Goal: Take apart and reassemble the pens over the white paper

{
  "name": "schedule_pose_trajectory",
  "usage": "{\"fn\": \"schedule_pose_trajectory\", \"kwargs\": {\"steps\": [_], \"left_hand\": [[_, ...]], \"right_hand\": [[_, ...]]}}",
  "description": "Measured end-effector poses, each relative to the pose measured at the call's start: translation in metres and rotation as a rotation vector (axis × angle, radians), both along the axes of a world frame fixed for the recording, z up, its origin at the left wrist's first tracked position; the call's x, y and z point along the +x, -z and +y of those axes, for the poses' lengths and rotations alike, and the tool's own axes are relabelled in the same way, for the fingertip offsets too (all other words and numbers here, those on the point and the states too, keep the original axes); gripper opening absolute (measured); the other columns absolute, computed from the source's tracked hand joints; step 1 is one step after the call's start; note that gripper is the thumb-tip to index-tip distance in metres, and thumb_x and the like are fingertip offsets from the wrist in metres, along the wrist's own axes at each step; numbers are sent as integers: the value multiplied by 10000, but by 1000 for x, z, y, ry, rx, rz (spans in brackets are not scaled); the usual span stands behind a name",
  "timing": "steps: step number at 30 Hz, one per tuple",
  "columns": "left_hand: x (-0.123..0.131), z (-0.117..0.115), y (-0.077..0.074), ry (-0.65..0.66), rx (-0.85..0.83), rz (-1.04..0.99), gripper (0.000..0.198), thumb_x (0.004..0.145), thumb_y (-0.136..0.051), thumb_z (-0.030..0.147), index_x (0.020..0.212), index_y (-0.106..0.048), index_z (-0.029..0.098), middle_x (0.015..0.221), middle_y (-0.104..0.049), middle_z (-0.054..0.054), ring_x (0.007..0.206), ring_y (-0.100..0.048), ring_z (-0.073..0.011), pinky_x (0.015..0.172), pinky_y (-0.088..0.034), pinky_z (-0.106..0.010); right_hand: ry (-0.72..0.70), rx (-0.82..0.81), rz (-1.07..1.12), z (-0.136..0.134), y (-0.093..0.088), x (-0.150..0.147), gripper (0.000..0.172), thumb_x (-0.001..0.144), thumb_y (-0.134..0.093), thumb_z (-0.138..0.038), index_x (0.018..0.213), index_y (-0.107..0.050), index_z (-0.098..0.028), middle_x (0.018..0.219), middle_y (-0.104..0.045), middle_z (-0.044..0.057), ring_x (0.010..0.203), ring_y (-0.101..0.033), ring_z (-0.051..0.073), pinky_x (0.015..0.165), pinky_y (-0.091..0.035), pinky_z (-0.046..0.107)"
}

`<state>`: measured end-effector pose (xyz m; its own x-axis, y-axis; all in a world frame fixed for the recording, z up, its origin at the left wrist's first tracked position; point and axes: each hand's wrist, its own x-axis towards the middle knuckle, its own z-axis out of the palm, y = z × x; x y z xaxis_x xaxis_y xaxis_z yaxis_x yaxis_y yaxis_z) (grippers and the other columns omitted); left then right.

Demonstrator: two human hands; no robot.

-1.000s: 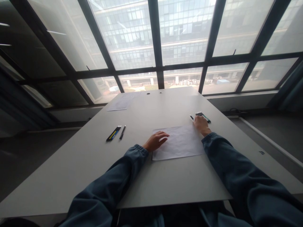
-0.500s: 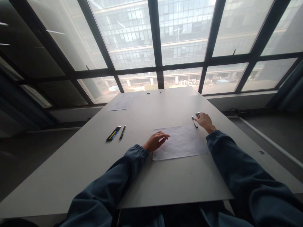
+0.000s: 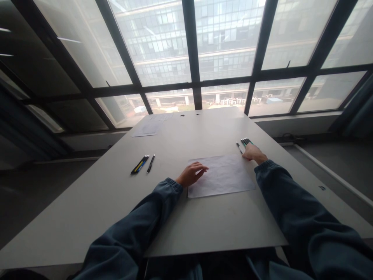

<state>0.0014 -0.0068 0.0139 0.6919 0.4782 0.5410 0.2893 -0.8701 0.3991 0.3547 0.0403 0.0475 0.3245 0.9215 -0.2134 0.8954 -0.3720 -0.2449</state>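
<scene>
My left hand (image 3: 192, 174) rests over the left part of a white sheet of paper (image 3: 224, 181), its fingers stretched out and holding nothing. At the sheet's upper right corner, my right hand (image 3: 253, 153) is closed at the near end of a slim pen (image 3: 239, 147), covering that end. The pen's far half shows on the tabletop, dark at its tip. Just beyond my right fingers lies a row of several pens (image 3: 246, 140) with green and dark parts, partly hidden by the hand.
On the left of the white table (image 3: 116, 210) lie a dark pack of pens (image 3: 140, 165) with yellow and blue marks and a single black pen (image 3: 150, 164). More paper sheets (image 3: 148, 127) are at the far left. Tall windows stand behind the table.
My right hand has moved toward me along the pen, from its upper part to its near end, uncovering more of the row of pens. My left hand has stayed in place.
</scene>
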Motion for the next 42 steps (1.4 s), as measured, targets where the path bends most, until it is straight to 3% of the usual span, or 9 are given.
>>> {"fn": "schedule_pose_trajectory", "kwargs": {"steps": [8, 14, 21, 24, 27, 31, 36, 42], "left_hand": [[0, -2, -3, 28, -27, 25, 283, 996, -466, 315, 1039, -719, 196, 897, -736, -82, 901, -658, -185, 849, -543, -345], [0, -2, -3, 30, -33, 29, 261, 992, -476, 289, 1032, -717, 194, 885, -732, -75, 889, -656, -178, 850, -535, -335], [-1, 0, 0, 14, -15, 45, 240, 986, -489, 266, 1044, -712, 198, 908, -734, -68, 904, -651, -179, 858, -528, -334], [-2, 3, 3, -71, 19, 59, 221, 978, -506, 262, 1049, -709, 213, 962, -730, -64, 930, -647, -185, 896, -518, -355], [-3, 6, 6, -209, 48, 84, 246, 958, -540, 292, 1152, -679, 230, 1111, -705, -74, 1053, -624, -213, 984, -486, -407], [-7, 9, 11, -291, 34, 172, 456, 891, -634, 408, 1317, -590, 251, 1296, -627, -90, 1211, -559, -256, 1040, -462, -447], [-12, 15, 17, -272, 12, 219, 419, 853, -667, 461, 1214, -667, 247, 1308, -623, -93, 1234, -557, -272, 1066, -457, -463], [-16, 23, 20, -260, 8, 206, 392, 864, -657, 443, 1192, -682, 229, 1311, -630, -107, 1236, -573, -263, 1093, -445, -468]], "right_hand": [[89, 166, -28, 6, 15, 21, 271, 730, -761, -277, 931, -721, -100, 735, -709, 130, 766, -713, 254, 695, -550, 299], [133, 220, -61, 7, 21, 29, 385, 735, -776, -327, 1024, -718, -79, 910, -724, 192, 906, -708, 289, 739, -549, 309], [118, 218, -55, 7, 14, 28, 378, 737, -783, -348, 1004, -724, -87, 858, -729, 167, 876, -711, 275, 732, -544, 298], [99, 244, -64, 6, 4, 20, 357, 763, -760, -369, 994, -726, -100, 900, -729, 170, 889, -707, 279, 747, -538, 311], [-36, 325, -58, 1, -6, 0, 306, 841, -685, -409, 951, -732, -126, 954, -728, 167, 901, -698, 271, 793, -519, 326], [-412, 510, 87, -12, -6, -41, 277, 950, -543, -371, 1022, -715, -166, 966, -730, 104, 891, -676, 210, 851, -492, 290], [-694, 708, 154, -27, 17, -83, 349, 976, -497, -340, 1248, -633, -167, 1217, -653, 131, 1169, -568, 262, 1026, -438, 388], [-873, 688, 175, -33, 47, -87, 434, 966, -503, -308, 1391, -527, -221, 1432, -515, 124, 1328, -460, 267, 1107, -393, 466]]}}
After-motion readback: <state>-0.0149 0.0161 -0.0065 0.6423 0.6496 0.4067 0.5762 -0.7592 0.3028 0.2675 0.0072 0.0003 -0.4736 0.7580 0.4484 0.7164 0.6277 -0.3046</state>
